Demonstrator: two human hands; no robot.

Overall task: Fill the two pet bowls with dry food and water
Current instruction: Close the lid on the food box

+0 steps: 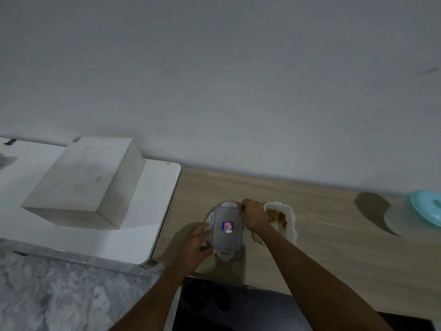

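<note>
**Q:** What were your hands doing?

**A:** My left hand [195,240] gripped the near left edge of the lid [226,241], fingers curled round it. My right hand [251,215] pinched its far right corner.

**Q:** And where was the food?

**A:** The dry food [274,215] lay in the open box [290,219] just right of my right hand. Box and lid were side by side on the table [334,235], both running lengthwise away from me. I judged the right hand nearer. I couldn't be sure whether the teal dish [427,206], well off to the right, was a bowl.
</note>
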